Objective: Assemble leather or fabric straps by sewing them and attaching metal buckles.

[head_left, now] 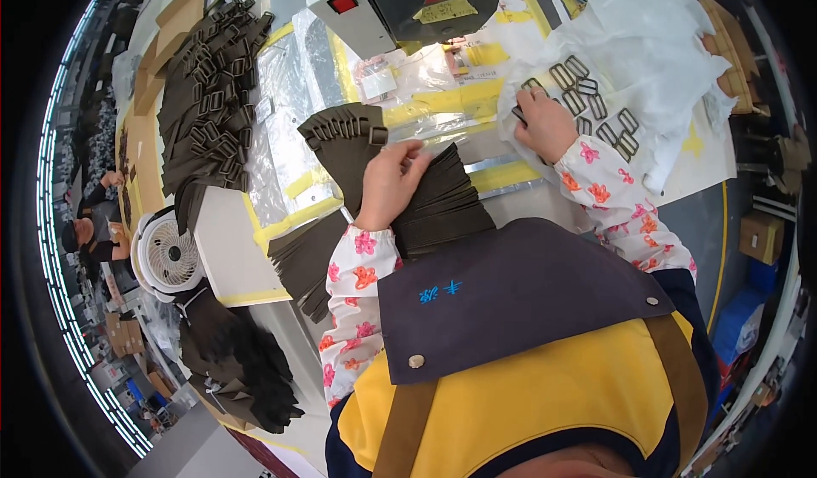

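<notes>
My left hand (393,184) rests among dark brown straps, its fingers curled and the thumb pressed toward them; what they pinch is hidden. Beside it on the right spreads a stack of plain straps (447,193). On its left, a fan of straps (340,150) has a row of buckles along its far end. My right hand (546,125) is closed at the left edge of several loose metal slide buckles (587,95), which lie on a white plastic bag (625,40). A dark buckle (520,114) shows at its thumb, partly covered.
A machine (349,10) with a red switch stands at the far middle. Many buckled straps (208,95) are heaped at the far left, near a white fan (170,252). More straps (302,261) hang over the near table edge. Another person (94,227) works at far left.
</notes>
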Available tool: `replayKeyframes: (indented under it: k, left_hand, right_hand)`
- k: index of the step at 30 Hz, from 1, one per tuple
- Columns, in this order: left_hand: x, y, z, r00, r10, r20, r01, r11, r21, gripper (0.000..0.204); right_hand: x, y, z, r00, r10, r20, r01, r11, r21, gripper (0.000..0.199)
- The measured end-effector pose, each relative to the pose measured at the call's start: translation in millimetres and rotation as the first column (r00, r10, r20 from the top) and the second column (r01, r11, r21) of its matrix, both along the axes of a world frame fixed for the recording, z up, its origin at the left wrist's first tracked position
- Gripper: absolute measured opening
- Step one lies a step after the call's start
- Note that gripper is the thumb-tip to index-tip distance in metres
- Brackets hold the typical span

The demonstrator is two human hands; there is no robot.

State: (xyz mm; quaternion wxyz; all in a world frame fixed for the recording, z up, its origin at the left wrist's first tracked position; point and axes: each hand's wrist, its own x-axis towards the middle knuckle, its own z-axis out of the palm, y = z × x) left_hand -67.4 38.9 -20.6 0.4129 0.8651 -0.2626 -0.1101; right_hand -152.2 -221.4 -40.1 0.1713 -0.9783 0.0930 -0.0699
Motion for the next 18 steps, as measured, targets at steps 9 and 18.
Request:
replayKeyframes:
  k: [9,18]
  left_hand:
    - [24,-1,-2,0.900,-0.308,-0.307,0.332,0.943,0.027,0.021]
    - [11,0,10,0.993,-0.111,-0.047,0.108,0.993,-0.055,0.012]
  right_hand:
    - [-27,-48,39,0.952,-0.223,-0.208,0.290,0.449,0.845,0.009]
    - [2,34,55,0.986,-0.052,-0.160,0.162,0.035,0.986,0.024]
